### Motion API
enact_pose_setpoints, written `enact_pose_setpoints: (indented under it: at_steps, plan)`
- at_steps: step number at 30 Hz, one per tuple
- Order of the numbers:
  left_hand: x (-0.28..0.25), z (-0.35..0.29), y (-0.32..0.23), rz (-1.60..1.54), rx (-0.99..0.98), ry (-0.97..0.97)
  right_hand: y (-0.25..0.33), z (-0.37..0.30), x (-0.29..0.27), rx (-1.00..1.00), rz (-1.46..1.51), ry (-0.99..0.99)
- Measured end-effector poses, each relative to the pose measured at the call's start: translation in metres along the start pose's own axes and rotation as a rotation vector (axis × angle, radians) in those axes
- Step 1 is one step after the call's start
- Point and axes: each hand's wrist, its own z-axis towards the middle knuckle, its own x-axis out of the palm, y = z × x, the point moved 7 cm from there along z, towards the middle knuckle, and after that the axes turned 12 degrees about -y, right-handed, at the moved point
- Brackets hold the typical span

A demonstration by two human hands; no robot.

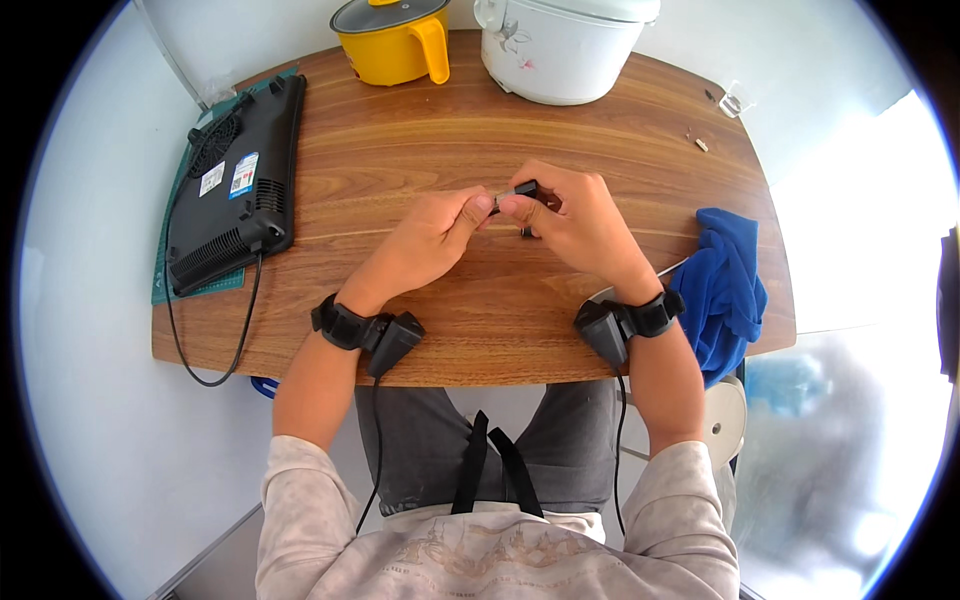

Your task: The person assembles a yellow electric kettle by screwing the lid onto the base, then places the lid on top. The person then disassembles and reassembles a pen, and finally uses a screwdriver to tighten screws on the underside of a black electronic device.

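A brown wood-grain tabletop point(400, 130) stands against white walls point(100, 200); over its middle, the left hand point(437, 225) and right hand point(580, 215) angle inward, both pinching a small black object point(527, 188) between them.

There're 2 hands point(432, 228) point(578, 222), 2 wristbands point(345, 324) point(656, 313), 1 yel pot point(382, 55), 1 wht cooker point(560, 58), 1 blu cloth point(725, 285).
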Motion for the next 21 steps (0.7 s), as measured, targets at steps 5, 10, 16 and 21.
enact_pose_setpoints:
  at_steps: [5,10,16,21]
  plan:
    - [0.004,-0.008,0.002,-0.172,-0.177,0.127,0.013,-0.003,-0.002,-0.090,-0.074,0.065]
    - [0.005,-0.030,-0.027,-0.395,-0.268,0.190,0.047,-0.018,-0.014,-0.069,-0.041,0.067]
    - [0.007,-0.089,-0.127,-0.398,-0.363,0.107,0.122,-0.061,-0.047,0.202,0.104,0.084]
    - [0.033,-0.187,-0.203,-0.665,-0.540,0.026,0.207,-0.150,-0.059,0.158,0.237,-0.031]
